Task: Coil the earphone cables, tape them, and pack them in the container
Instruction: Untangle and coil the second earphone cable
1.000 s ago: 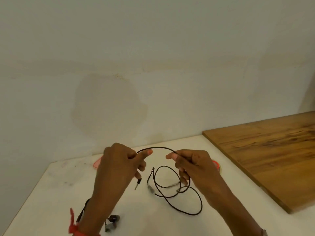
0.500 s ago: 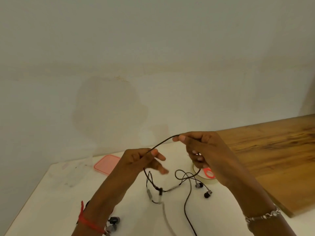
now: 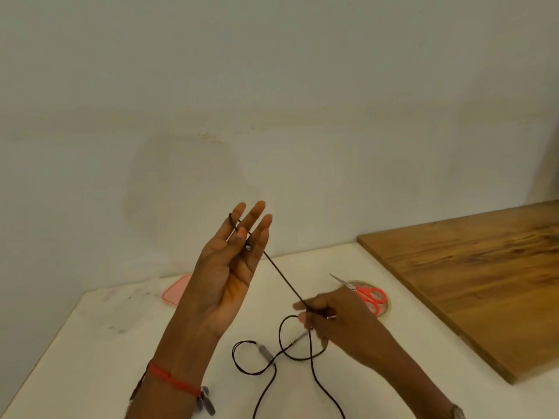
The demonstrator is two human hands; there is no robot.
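One earphone cable (image 3: 284, 279), dark, stretched taut between two hands. Left hand (image 3: 230, 276) raised, palm to camera, fingers straight up; cable wraps the forefinger and the folded thumb pins it against the fingers. Right hand (image 3: 335, 319) lower, just above the table (image 3: 90, 343), thumb and forefinger clamped on the same cable. Rest of the cable lies slack on the table in a couple of loose loops, with one inline remote (image 3: 265, 352) on it, and runs off the bottom edge. Second pair of earphones (image 3: 205, 400) on the table, mostly hidden behind the left wrist. One pair of scissors (image 3: 367, 293), orange handles, lying on one tape roll (image 3: 385, 309) beyond the right hand. One pink lid (image 3: 177, 290) flat behind the left forearm; something clear just left of it, too faint to tell. One wooden board (image 3: 469, 282) to the right.
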